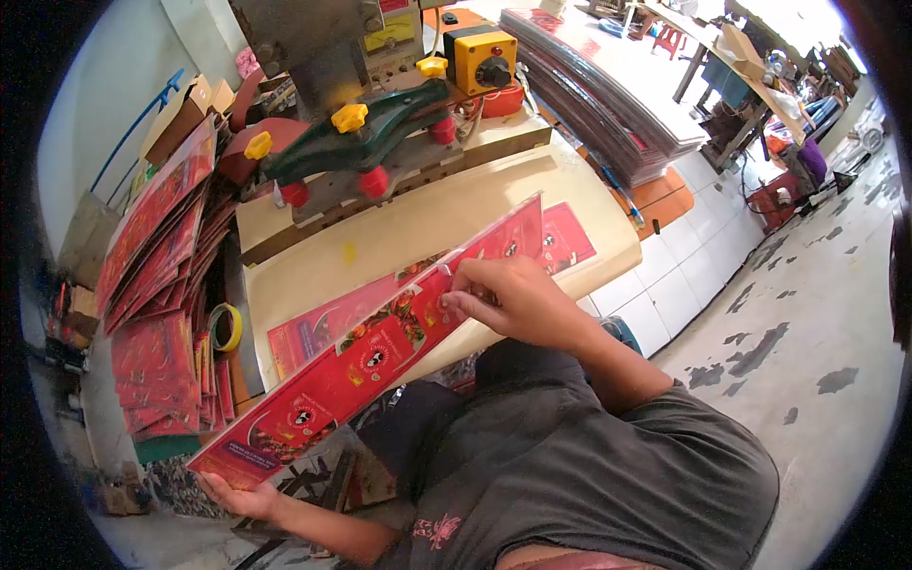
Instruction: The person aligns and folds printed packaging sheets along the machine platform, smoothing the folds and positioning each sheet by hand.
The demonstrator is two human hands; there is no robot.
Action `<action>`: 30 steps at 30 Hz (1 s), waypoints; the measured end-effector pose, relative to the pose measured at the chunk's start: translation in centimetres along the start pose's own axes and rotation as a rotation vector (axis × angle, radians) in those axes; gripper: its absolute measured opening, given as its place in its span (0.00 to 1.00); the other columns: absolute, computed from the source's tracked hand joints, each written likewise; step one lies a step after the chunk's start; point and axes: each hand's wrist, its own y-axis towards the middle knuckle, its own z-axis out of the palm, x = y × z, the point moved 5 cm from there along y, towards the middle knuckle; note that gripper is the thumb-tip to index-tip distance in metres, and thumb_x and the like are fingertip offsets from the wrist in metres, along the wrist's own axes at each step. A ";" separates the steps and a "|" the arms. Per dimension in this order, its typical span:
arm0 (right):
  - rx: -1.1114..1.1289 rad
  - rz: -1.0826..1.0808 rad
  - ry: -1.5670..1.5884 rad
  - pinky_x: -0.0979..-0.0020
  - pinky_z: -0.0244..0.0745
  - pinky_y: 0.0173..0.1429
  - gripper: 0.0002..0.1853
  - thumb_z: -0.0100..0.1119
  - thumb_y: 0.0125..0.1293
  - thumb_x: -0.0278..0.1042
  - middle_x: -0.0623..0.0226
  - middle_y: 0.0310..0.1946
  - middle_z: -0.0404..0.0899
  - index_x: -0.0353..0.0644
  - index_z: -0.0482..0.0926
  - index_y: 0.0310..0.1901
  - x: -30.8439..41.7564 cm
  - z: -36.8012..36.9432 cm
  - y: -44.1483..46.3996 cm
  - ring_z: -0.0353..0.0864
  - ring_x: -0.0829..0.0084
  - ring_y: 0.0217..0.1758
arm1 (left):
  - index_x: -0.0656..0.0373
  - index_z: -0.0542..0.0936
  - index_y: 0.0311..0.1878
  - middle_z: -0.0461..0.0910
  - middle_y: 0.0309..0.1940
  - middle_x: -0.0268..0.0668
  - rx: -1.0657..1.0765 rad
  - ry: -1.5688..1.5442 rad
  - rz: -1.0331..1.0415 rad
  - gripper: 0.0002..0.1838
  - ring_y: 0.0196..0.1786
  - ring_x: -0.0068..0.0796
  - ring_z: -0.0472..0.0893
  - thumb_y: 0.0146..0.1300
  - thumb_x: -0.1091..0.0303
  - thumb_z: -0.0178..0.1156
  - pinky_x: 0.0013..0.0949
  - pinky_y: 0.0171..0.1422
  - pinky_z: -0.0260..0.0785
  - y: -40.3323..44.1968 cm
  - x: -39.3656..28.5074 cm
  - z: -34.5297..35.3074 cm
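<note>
A long red printed sheet (375, 359) with food pictures and round logos slants across the view in front of the machine bed. At its lower left end, my left hand (237, 495) grips the corner, palm up, with the fingers partly hidden beneath. My right hand (518, 299) pinches the upper edge near the other end, thumb and forefinger closed on it. Behind it, a second red printed sheet (567, 237) lies on the cream machine bed (408, 218), its middle covered by the held one.
Over the bed stands a press with a dark green clamp bar (366, 138), yellow knobs and red tips. A yellow control box (482, 59) sits beside it. Stacked red printed pieces (157, 356) and a yellow tape roll (225, 328) are at left. A tall sheet stack (608, 104) stands behind right.
</note>
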 end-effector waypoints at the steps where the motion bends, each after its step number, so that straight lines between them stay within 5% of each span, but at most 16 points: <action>1: -0.002 0.001 -0.004 0.54 0.75 0.38 0.10 0.62 0.67 0.40 0.57 0.30 0.83 0.42 0.77 0.38 0.0 -0.2 -0.1 0.84 0.52 0.35 | 0.64 0.70 0.68 0.70 0.66 0.51 -0.003 -0.023 0.040 0.29 0.68 0.49 0.71 0.71 0.54 0.55 0.56 0.72 0.65 0.6 0.7 -1.4; 4: -0.138 -0.059 -0.030 0.53 0.74 0.38 0.08 0.60 0.64 0.35 0.55 0.28 0.81 0.41 0.75 0.37 -0.4 -1.9 -0.7 0.82 0.51 0.33 | 0.64 0.72 0.67 0.70 0.68 0.49 -0.068 -0.124 -0.032 0.28 0.69 0.49 0.71 0.70 0.55 0.56 0.57 0.73 0.63 -0.2 -0.3 0.3; 6: -0.294 -0.044 -0.241 0.64 0.71 0.34 0.07 0.60 0.62 0.29 0.55 0.25 0.73 0.37 0.73 0.35 -2.2 -4.6 -1.1 0.75 0.60 0.26 | 0.65 0.70 0.66 0.72 0.64 0.47 -0.122 -0.163 0.016 0.27 0.64 0.44 0.74 0.70 0.58 0.56 0.52 0.70 0.66 0.5 0.2 -1.7; 10: -0.796 0.143 -0.416 0.69 0.65 0.32 0.10 0.60 0.63 0.30 0.60 0.22 0.66 0.35 0.71 0.30 -9.4 -14.3 -3.4 0.67 0.73 0.25 | 0.64 0.68 0.69 0.69 0.67 0.47 -0.140 -0.094 0.086 0.29 0.70 0.45 0.68 0.71 0.56 0.54 0.52 0.75 0.59 0.6 -1.7 -2.7; 12: -1.059 0.318 -0.475 0.64 0.67 0.32 0.11 0.57 0.62 0.32 0.56 0.21 0.68 0.35 0.71 0.27 -11.1 -18.8 -6.4 0.67 0.71 0.23 | 0.65 0.64 0.71 0.64 0.72 0.47 -0.268 -0.217 0.034 0.31 0.74 0.45 0.63 0.73 0.53 0.50 0.52 0.78 0.54 -0.6 -3.7 -0.9; 14: -1.166 0.363 -0.587 0.67 0.66 0.30 0.11 0.57 0.65 0.32 0.64 0.19 0.69 0.37 0.73 0.27 -12.7 -21.7 -9.4 0.68 0.76 0.23 | 0.65 0.62 0.73 0.60 0.74 0.48 -0.293 -0.189 0.048 0.32 0.75 0.44 0.60 0.75 0.52 0.48 0.51 0.78 0.52 -0.2 -3.8 -2.3; 18: -1.169 0.411 -0.176 0.72 0.65 0.28 0.10 0.57 0.67 0.33 0.73 0.19 0.70 0.39 0.76 0.28 -13.8 -21.3 -11.0 0.67 0.80 0.22 | 0.66 0.63 0.73 0.60 0.74 0.47 -0.403 -0.169 0.074 0.31 0.75 0.44 0.62 0.76 0.53 0.46 0.53 0.78 0.52 -0.5 -4.5 -2.3; 20: -0.898 0.255 0.200 0.79 0.64 0.23 0.09 0.57 0.70 0.31 0.78 0.21 0.69 0.40 0.75 0.30 -11.6 -18.0 -8.6 0.67 0.85 0.19 | 0.66 0.63 0.73 0.61 0.74 0.48 -0.411 -0.132 0.103 0.30 0.74 0.44 0.62 0.77 0.53 0.46 0.53 0.78 0.52 0.1 -3.9 -3.4; 24: 0.000 0.309 0.555 0.75 0.78 0.39 0.07 0.61 0.70 0.32 0.70 0.30 0.83 0.36 0.82 0.40 -4.4 -10.0 -6.3 0.84 0.77 0.35 | 0.65 0.65 0.72 0.65 0.72 0.50 -0.214 0.045 0.244 0.32 0.71 0.51 0.68 0.73 0.53 0.50 0.59 0.76 0.58 0.9 -1.3 -4.6; 26: 0.503 -0.265 0.434 0.71 0.80 0.48 0.11 0.64 0.69 0.31 0.62 0.39 0.86 0.36 0.82 0.49 1.4 -6.9 -5.0 0.86 0.67 0.46 | 0.66 0.64 0.72 0.64 0.72 0.49 -0.179 0.153 0.322 0.32 0.72 0.52 0.67 0.74 0.53 0.50 0.60 0.76 0.58 0.4 -2.2 -1.8; 28: 0.559 -0.561 0.417 0.68 0.81 0.51 0.17 0.65 0.68 0.33 0.56 0.44 0.86 0.38 0.80 0.56 3.0 -4.6 -4.8 0.85 0.62 0.50 | 0.64 0.65 0.72 0.64 0.73 0.48 -0.258 -0.262 -0.068 0.30 0.73 0.50 0.66 0.75 0.54 0.49 0.59 0.77 0.57 0.8 -1.3 -0.4; 30: 0.642 -0.594 0.430 0.67 0.81 0.54 0.22 0.65 0.67 0.35 0.53 0.49 0.84 0.39 0.77 0.61 2.4 -3.0 -4.9 0.85 0.61 0.52 | 0.63 0.65 0.72 0.64 0.73 0.46 -0.216 -0.288 -0.032 0.30 0.74 0.49 0.65 0.75 0.54 0.48 0.57 0.78 0.55 0.3 -1.6 1.2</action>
